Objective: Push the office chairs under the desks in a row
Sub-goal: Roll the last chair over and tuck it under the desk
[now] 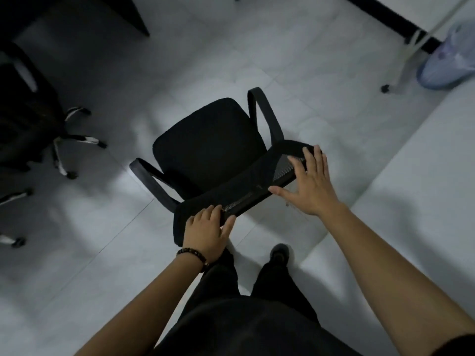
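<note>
A black mesh-backed office chair (208, 142) with two looped armrests stands in the middle of the pale tiled floor, its seat facing away from me toward the upper left. My left hand (207, 232) grips the left end of the backrest's top edge, fingers curled over it and thumb along the near side. My right hand (309, 181) lies with fingers spread and straight over the right end of the backrest top. A dark desk (77, 11) stands at the top left.
Another black office chair (28, 116) with a chrome star base and casters stands at the far left. A white-legged frame on casters (401, 70) and a blue bin with a plastic liner (449, 60) are at the upper right. My legs and dark shoes are below the chair.
</note>
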Tool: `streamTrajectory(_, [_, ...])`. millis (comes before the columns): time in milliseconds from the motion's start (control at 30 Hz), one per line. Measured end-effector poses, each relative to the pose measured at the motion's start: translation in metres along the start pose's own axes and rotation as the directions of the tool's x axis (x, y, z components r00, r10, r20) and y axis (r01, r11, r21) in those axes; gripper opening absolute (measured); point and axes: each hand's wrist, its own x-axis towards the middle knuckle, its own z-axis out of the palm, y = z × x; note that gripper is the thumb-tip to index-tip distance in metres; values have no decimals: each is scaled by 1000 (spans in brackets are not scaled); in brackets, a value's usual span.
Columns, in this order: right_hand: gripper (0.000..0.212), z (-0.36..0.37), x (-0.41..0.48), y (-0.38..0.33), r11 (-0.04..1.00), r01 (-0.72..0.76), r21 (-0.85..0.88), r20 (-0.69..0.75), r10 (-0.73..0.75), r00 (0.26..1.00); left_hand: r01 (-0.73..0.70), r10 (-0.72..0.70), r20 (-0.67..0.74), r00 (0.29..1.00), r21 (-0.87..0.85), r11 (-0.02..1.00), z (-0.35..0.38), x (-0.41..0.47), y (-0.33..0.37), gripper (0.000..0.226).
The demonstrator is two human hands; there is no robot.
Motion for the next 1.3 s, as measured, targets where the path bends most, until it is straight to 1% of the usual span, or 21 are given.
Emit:
streamTrajectory(33, [107,0,4,-5,1000,23,-11,13,-22,1000,34,-33,-45,998,21,999,1,-6,-2,65])
streamTrajectory(133, [98,3,11,-26,996,68,-50,35,-66,997,146,-143,-147,979,8,989,2,-9,-10,61])
streamTrajectory(233, [88,2,27,-49,992,121,-33,62,-119,991,218,-210,-183,960,23,976,-10,3,-25,53])
streamTrajectory(300, [85,2,43,-63,988,149,-27,62,-147,987,230,-218,-189,957,41,972,-20,13,-39,54])
streamTrajectory(500, [89,-4,110,-109,979,194,-61,59,-191,980,273,-257,-213,943,50,961,-59,55,-84,55])
streamTrajectory(567, [88,-9,142,-129,978,197,-66,54,-194,980,274,-257,-231,938,46,961,-82,78,-101,55])
streamTrajectory(767, [83,-36,255,-201,968,235,-85,55,-231,971,280,-255,-314,915,37,959,-164,158,-165,66])
streamTrajectory(900, [81,-54,323,-251,967,235,-94,109,-225,968,278,-259,-299,918,21,960,-217,209,-208,59])
streamTrajectory(1033, [81,-66,381,-288,966,236,-108,154,-219,964,281,-261,-291,921,28,959,-261,252,-239,57])
streamTrajectory(1300, [82,-88,501,-347,952,291,-92,145,-276,950,320,-291,-332,897,34,947,-343,339,-284,55])
